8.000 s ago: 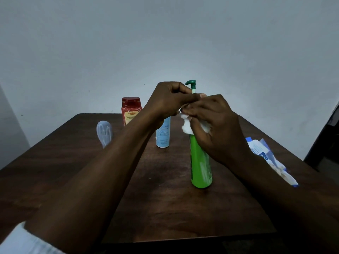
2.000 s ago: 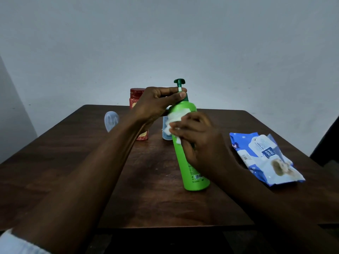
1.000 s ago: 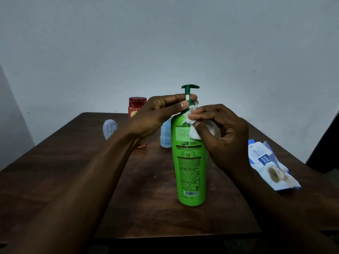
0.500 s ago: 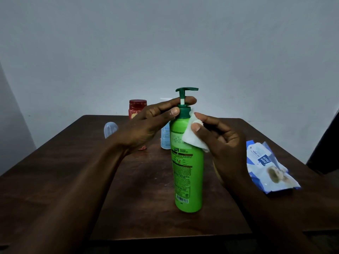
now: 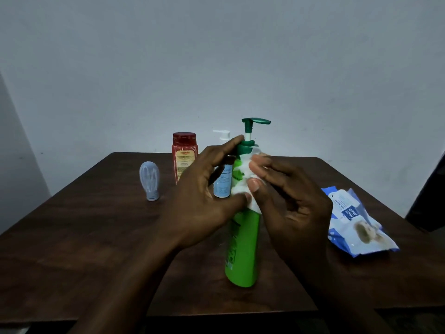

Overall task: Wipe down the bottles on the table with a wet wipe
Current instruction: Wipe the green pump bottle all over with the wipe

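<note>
Nearest, toward the table's (image 5: pixel 72 249) 6 o'clock edge, the green pump bottle (image 5: pixel 243 251) stands upright. The left hand (image 5: pixel 204 206) grips its top, forefinger on the collar and thumb lower down. The right hand (image 5: pixel 291 208) pinches the white wet wipe (image 5: pixel 240 185) against the upper body. Tall, smooth plastic on a narrow base will likely be slick once damp and easy to tip, so the collar looks the steadiest hold. At its 3 o'clock lies the wipes pack (image 5: pixel 356 220). Farther, at 11 o'clock, stand a blue-labelled pump bottle (image 5: pixel 222 186) and a red-capped jar (image 5: pixel 184 157), with a pale bulb-shaped bottle (image 5: pixel 149 180) at 10 o'clock. Half a second ago the wipe sat at the right shoulder only. Now it spreads across the front, and the left thumb has dropped to meet it.
</note>
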A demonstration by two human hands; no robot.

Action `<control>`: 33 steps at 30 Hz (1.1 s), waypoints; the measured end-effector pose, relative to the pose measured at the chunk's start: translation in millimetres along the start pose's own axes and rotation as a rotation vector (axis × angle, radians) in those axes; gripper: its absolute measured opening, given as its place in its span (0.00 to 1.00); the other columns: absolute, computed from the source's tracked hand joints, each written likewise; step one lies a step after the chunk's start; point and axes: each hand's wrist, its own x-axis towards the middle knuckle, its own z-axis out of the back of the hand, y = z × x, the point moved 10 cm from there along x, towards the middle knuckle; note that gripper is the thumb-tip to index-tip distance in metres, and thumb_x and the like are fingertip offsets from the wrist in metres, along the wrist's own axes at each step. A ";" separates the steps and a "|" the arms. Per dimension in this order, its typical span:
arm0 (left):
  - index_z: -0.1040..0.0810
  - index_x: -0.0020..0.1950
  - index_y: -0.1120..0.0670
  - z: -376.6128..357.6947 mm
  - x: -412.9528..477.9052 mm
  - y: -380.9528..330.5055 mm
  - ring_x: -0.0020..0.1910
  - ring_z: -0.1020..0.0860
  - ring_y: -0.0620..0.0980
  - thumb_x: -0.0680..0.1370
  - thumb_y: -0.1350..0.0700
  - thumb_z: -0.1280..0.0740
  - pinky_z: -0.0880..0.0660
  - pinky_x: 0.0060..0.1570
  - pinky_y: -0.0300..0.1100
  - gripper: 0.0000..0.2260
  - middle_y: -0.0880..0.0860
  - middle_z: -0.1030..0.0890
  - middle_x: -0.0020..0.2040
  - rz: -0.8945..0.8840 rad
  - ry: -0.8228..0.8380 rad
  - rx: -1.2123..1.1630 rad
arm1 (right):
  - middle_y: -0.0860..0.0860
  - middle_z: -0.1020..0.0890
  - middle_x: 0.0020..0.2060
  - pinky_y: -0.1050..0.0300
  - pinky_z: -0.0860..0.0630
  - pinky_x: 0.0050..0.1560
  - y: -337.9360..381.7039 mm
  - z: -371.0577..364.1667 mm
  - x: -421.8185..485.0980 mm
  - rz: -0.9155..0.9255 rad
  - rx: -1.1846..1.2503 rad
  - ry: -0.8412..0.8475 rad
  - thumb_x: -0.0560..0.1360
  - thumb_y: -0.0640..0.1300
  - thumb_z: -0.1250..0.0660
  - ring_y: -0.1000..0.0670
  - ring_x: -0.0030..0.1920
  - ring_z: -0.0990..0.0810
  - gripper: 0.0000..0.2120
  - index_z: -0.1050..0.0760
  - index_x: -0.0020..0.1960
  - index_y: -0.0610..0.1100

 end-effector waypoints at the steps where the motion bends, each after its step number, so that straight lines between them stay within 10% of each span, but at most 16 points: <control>1: 0.33 0.75 0.45 -1.2 -1.6 -1.0 0.68 0.27 0.38 0.70 0.57 0.26 0.30 0.66 0.35 0.36 0.42 0.25 0.66 -0.014 0.012 0.024 | 0.45 0.18 0.55 0.56 0.25 0.61 2.3 -2.8 3.9 0.014 0.005 0.030 0.74 0.33 0.29 0.50 0.60 0.20 0.11 0.18 0.56 0.38; 8: 0.34 0.77 0.47 2.5 -9.1 1.2 0.70 0.28 0.44 0.66 0.46 0.20 0.30 0.69 0.46 0.43 0.45 0.26 0.69 -0.019 -0.063 -0.024 | 0.47 0.16 0.48 0.62 0.23 0.52 -33.8 -16.0 27.6 -0.335 0.369 0.037 0.76 0.32 0.33 0.56 0.51 0.17 0.07 0.17 0.50 0.39; 13: 0.23 0.66 0.51 -6.6 -20.4 -6.7 0.60 0.21 0.48 0.69 0.53 0.22 0.21 0.57 0.47 0.26 0.51 0.22 0.60 -0.048 -0.148 -0.005 | 0.51 0.13 0.40 0.64 0.20 0.42 -60.5 -39.3 7.4 -0.680 0.684 0.015 0.67 0.43 0.29 0.55 0.43 0.15 0.07 0.15 0.44 0.45; 33: 0.35 0.76 0.49 3.5 -27.8 22.8 0.56 0.17 0.47 0.65 0.59 0.20 0.18 0.52 0.44 0.43 0.52 0.16 0.57 0.165 -0.182 -0.246 | 0.47 0.13 0.46 0.61 0.20 0.46 -37.5 -38.4 24.7 -0.643 0.724 0.076 0.71 0.40 0.33 0.52 0.47 0.15 0.11 0.18 0.52 0.40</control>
